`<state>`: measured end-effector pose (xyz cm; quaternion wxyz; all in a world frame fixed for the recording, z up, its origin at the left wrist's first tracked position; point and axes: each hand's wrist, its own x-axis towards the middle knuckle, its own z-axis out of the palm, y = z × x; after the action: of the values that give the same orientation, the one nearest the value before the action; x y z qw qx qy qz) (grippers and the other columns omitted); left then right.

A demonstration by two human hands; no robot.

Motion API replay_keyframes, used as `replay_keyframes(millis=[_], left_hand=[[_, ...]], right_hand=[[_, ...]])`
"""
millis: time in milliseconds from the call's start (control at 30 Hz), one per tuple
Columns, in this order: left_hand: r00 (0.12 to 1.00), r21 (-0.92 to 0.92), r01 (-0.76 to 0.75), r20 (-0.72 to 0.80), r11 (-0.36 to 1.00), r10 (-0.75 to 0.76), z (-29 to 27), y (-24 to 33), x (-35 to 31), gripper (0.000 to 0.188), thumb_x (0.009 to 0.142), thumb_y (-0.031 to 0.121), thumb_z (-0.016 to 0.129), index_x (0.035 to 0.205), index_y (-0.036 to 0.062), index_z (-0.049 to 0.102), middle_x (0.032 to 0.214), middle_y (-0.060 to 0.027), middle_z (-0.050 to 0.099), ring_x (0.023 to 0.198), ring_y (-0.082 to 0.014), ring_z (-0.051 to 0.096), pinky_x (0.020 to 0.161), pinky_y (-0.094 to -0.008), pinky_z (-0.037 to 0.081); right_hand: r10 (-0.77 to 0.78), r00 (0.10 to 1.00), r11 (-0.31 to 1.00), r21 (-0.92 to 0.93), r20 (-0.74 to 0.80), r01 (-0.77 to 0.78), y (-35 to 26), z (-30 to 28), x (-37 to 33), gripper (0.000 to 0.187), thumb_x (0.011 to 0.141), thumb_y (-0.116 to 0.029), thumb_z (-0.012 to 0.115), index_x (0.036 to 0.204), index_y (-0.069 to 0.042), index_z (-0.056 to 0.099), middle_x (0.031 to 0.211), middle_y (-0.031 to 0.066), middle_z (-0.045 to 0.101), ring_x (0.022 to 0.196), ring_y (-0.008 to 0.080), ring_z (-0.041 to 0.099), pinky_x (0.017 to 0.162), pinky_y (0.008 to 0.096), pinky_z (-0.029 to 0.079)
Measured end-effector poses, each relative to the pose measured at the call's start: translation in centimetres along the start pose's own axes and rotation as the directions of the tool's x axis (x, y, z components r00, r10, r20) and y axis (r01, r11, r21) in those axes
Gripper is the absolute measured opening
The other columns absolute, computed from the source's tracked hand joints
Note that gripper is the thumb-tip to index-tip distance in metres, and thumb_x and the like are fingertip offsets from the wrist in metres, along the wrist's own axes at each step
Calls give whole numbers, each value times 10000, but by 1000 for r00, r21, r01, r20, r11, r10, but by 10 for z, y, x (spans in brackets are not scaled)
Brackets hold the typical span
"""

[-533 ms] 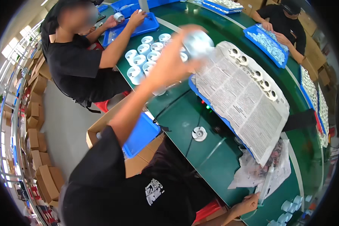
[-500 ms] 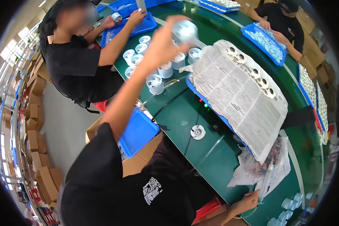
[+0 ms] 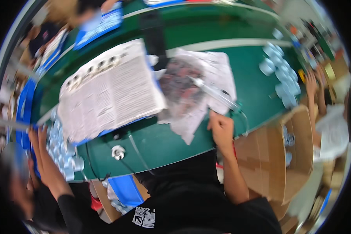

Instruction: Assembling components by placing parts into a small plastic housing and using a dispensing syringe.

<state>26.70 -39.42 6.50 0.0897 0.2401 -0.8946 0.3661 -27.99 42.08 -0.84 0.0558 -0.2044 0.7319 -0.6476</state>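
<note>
My left hand (image 3: 38, 146) reaches out at the far left, beside a cluster of light-blue plastic cups (image 3: 67, 162). Its fingers look stretched and apart, somewhat blurred, and no cup shows in them. My right hand (image 3: 222, 128) is closed at the near edge of a sheet of paper (image 3: 220, 68); whether its curled fingers hold anything is hidden. Just beyond it, a clear syringe (image 3: 216, 93) lies across the paper and a clear bag of dark reddish bits (image 3: 181, 87). A small white lobed part (image 3: 118, 152) sits on the green table in front of me.
A newspaper-covered blue tray (image 3: 109, 97) bearing several white parts with dark centres stands mid-table. More light-blue cups (image 3: 284, 78) stand at the right, near an open cardboard box (image 3: 277, 156). A blue bin (image 3: 124, 191) is below the table edge. Co-workers sit left and right.
My view has swung to the right. The cup that my left hand carried raised no longer shows in it, and that hand is lower, by the cups. My right hand stays by the syringe.
</note>
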Motion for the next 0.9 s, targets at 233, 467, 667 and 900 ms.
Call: replay_keyframes(millis=[233,467,667,900], left_hand=[[882,-604,438,145,665,-449,-24,129,56,353,922,202,583,1219,13,567,1218,-184,590,1099,-311,575,947,-373,441],[883,-897,236,36,375,-468,-298,317,112,260,958,129,544,1185,4,572,1136,-96,595,1058,-182,561,899,-287,446],[988,-990,-40,-20,-132,-152,-457,475,86,253,826,118,629,1053,7,628,988,-133,662,985,-247,618,897,-376,462],[992,-986,67,50,-154,112,-504,637,135,696,747,212,766,1331,26,436,1301,-197,502,1208,-380,476,1016,-431,382]], right_hand=[[-348,881,860,-482,-321,164,-16,-67,89,164,870,-142,606,914,7,659,881,157,617,693,258,564,624,353,462],[-130,781,432,-744,-611,-510,56,-182,196,392,852,-219,610,1178,-16,531,984,241,661,904,438,641,775,503,521],[-59,996,918,-396,-71,26,-41,-99,115,179,829,-105,677,939,10,597,716,67,592,626,157,550,594,299,445],[-176,762,960,-62,623,273,-62,-69,33,266,671,-18,756,907,-11,635,809,59,582,757,177,564,668,293,448]])
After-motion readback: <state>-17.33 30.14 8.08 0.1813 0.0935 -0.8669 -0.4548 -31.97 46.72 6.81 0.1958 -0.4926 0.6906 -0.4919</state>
